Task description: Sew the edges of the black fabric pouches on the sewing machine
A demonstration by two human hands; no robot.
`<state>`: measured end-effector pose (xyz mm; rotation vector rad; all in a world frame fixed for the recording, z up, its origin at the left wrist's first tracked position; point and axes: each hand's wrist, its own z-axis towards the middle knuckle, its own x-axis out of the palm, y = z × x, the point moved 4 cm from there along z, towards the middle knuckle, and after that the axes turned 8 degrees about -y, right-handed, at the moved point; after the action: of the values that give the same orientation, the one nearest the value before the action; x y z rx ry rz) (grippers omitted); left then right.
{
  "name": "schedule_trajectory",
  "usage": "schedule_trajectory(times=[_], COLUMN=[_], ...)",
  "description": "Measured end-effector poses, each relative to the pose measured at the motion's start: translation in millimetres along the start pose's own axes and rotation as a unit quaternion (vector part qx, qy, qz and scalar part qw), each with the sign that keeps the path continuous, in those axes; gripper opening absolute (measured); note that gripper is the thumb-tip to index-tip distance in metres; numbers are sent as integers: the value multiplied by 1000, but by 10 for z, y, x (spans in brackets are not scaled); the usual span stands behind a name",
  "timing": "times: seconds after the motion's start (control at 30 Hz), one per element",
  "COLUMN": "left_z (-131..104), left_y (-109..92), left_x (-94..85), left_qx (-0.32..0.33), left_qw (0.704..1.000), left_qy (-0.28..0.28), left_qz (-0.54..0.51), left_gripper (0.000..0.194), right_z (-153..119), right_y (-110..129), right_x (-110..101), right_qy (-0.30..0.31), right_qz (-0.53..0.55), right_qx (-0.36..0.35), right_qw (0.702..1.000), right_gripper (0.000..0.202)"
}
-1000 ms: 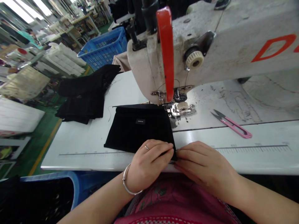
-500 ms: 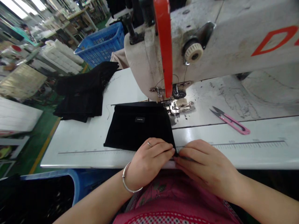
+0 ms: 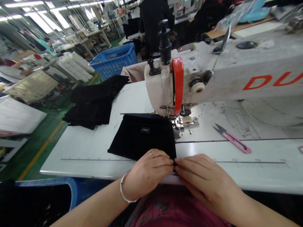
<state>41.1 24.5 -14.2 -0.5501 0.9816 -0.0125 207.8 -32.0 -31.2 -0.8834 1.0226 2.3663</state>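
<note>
A black fabric piece (image 3: pixel 142 142) with a small dark label (image 3: pixel 145 130) lies flat on the white sewing table. Its upper right corner reaches the metal presser foot (image 3: pixel 186 121) of the sewing machine (image 3: pixel 227 72). My left hand (image 3: pixel 151 168), with a ring and a bracelet, grips the fabric's lower right corner, fingers pressed together. Against the same corner, my right hand (image 3: pixel 201 176) pinches the fabric edge; the fingertips of both hands almost meet. Pink thread snips (image 3: pixel 233 140) rest to the right of the machine foot.
Stacked black fabric (image 3: pixel 92 102) sits at the table's left edge. A blue crate (image 3: pixel 115 60) stands behind it. Below the table at left is a blue bin (image 3: pixel 74 192) with dark material. A person in black (image 3: pixel 155 25) is beyond the machine.
The view has tilted up, showing more of the room and machine top. Both hands remain at the fabric's lower right corner, with little visible movement of the cloth.
</note>
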Motion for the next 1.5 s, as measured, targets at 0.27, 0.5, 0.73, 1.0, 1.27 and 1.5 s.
schedule_trajectory(times=[0.27,0.5,0.73,1.0,1.27,1.5], left_z=[29,157,301,468,608,726], left_y=[51,263,481,759,1011,1174], left_x=[-24,-36,-67,-83,-96,-101], left_qx=[15,50,56,36,-6,-36], left_qw=[1000,997,997,997,997,991], left_qy=[-12,4,13,10,-2,-16], left_qz=[16,53,59,62,83,127], left_gripper=[19,19,21,25,26,22], right_z=[73,209,371,596,655,638], right_y=[-50,-180,-352,-543,-706,-783], right_x=[-18,-17,-33,-29,40,92], right_qy=[28,38,49,70,46,46], right_qz=[-5,-36,-64,-103,-156,-178], right_qx=[-4,8,9,1,5,19], right_qw=[1000,999,997,992,987,983], right_gripper=[30,31,26,24,30,28])
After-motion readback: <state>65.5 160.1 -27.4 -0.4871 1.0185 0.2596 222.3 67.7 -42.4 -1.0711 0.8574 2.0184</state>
